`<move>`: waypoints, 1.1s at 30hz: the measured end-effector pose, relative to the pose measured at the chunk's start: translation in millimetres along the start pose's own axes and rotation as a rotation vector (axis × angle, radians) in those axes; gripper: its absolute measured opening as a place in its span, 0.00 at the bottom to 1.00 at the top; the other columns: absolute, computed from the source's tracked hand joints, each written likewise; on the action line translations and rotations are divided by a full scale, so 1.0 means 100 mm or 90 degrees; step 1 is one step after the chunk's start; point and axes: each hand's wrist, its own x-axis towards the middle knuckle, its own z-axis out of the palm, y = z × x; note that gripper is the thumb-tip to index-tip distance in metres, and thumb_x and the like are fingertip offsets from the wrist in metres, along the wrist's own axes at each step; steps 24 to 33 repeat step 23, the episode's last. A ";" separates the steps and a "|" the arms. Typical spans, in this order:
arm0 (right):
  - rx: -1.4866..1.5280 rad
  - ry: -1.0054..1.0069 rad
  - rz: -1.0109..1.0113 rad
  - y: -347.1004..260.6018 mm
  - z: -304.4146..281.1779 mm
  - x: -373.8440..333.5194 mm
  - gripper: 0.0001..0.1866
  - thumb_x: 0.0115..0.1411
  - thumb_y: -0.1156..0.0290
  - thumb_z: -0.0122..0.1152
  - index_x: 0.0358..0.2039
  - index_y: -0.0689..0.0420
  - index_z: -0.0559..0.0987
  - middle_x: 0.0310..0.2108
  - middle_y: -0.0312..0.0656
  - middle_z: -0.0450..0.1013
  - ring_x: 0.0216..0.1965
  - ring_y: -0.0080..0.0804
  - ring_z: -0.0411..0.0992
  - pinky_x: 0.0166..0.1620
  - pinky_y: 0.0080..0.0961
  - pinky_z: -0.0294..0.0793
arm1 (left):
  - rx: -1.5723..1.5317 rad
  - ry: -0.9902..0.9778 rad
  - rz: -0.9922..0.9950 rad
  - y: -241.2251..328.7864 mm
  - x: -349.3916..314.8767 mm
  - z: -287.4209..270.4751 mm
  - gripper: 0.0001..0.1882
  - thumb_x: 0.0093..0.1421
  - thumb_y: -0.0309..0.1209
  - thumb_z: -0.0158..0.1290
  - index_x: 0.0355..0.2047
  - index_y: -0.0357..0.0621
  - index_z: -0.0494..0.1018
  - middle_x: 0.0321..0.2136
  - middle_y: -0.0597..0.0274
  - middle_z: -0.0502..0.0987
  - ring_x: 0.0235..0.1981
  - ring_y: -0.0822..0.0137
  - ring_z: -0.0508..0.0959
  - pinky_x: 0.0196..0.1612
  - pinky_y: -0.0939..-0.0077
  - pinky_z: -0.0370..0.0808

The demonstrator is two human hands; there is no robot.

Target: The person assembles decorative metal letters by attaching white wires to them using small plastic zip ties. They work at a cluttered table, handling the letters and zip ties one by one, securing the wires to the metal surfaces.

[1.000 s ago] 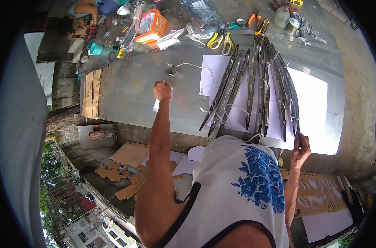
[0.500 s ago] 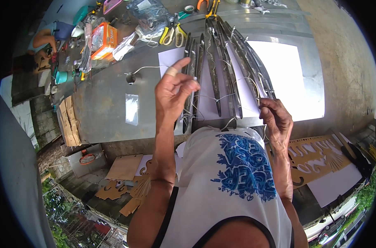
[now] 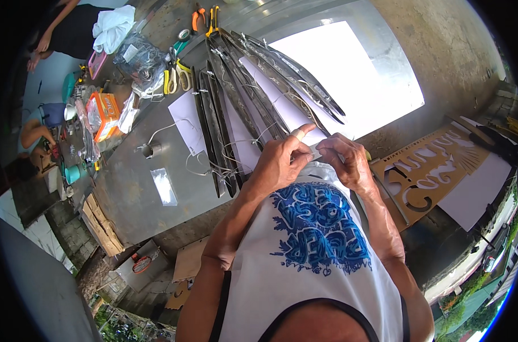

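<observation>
Both hands are close together over the near edge of the table, just in front of my shirt. On my left hand (image 3: 283,159) a pale band wraps the index finger, and its fingers are bent toward the thumb. My right hand (image 3: 348,164) pinches with thumb and fingertips, close to the left one. Whatever lies between the fingertips is too small to name. Beyond them, a fan of long dark curved strips (image 3: 236,85) rests on white sheets (image 3: 350,74). Thin pale wires (image 3: 227,162) run across and loop around the strips' near ends.
Orange-handled pliers (image 3: 199,20), yellow scissors (image 3: 183,77), a tape roll (image 3: 183,35) and an orange box (image 3: 103,117) lie at the far left. A wire leads to a small metal cylinder (image 3: 149,150). Right of me is a cut-out brown board (image 3: 435,165). Another person's arm (image 3: 56,25) shows at upper left.
My hands have come together from either side of the strips, nearer my body. The view has turned, so the strips now slant toward the upper left. Another person has appeared at upper left.
</observation>
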 end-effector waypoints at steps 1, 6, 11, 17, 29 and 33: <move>0.005 -0.003 -0.009 0.08 0.01 -0.06 0.06 0.66 0.73 0.64 0.41 0.60 0.83 0.35 0.44 0.79 0.34 0.39 0.81 0.37 0.37 0.80 | 0.021 -0.012 -0.015 -0.01 -0.01 0.04 0.35 0.60 0.23 0.65 0.67 0.41 0.66 0.30 0.54 0.85 0.30 0.58 0.86 0.38 0.65 0.80; 0.002 -0.037 0.020 0.27 0.06 -0.22 0.07 0.65 0.76 0.64 0.43 0.59 0.84 0.36 0.44 0.80 0.34 0.41 0.81 0.38 0.39 0.80 | 0.115 -0.089 0.015 -0.15 0.04 0.21 0.32 0.60 0.22 0.63 0.65 0.43 0.68 0.31 0.52 0.85 0.32 0.51 0.86 0.38 0.60 0.80; -0.158 0.034 0.021 0.41 0.04 -0.22 0.11 0.64 0.79 0.62 0.47 0.58 0.82 0.37 0.48 0.76 0.36 0.50 0.78 0.41 0.43 0.79 | 0.150 -0.020 0.038 -0.25 0.36 0.02 0.15 0.65 0.25 0.58 0.53 0.38 0.78 0.34 0.47 0.85 0.35 0.51 0.86 0.39 0.62 0.81; -0.117 0.221 0.104 0.67 0.02 -0.11 0.09 0.66 0.78 0.59 0.45 0.60 0.82 0.36 0.48 0.75 0.35 0.48 0.77 0.39 0.41 0.77 | 0.200 -0.001 -0.283 -0.55 0.96 -0.12 0.12 0.66 0.32 0.59 0.39 0.34 0.82 0.25 0.51 0.84 0.23 0.62 0.84 0.31 0.66 0.80; -0.173 0.270 0.122 0.77 0.13 0.06 0.10 0.67 0.76 0.61 0.47 0.60 0.83 0.36 0.50 0.75 0.36 0.45 0.79 0.39 0.39 0.79 | 0.262 0.057 -0.275 -1.04 1.13 0.07 0.16 0.64 0.41 0.64 0.41 0.39 0.84 0.20 0.59 0.83 0.15 0.71 0.78 0.20 0.72 0.74; -0.173 0.270 0.122 0.77 0.13 0.06 0.10 0.67 0.76 0.61 0.47 0.60 0.83 0.36 0.50 0.75 0.36 0.45 0.79 0.39 0.39 0.79 | 0.262 0.057 -0.275 -1.04 1.13 0.07 0.16 0.64 0.41 0.64 0.41 0.39 0.84 0.20 0.59 0.83 0.15 0.71 0.78 0.20 0.72 0.74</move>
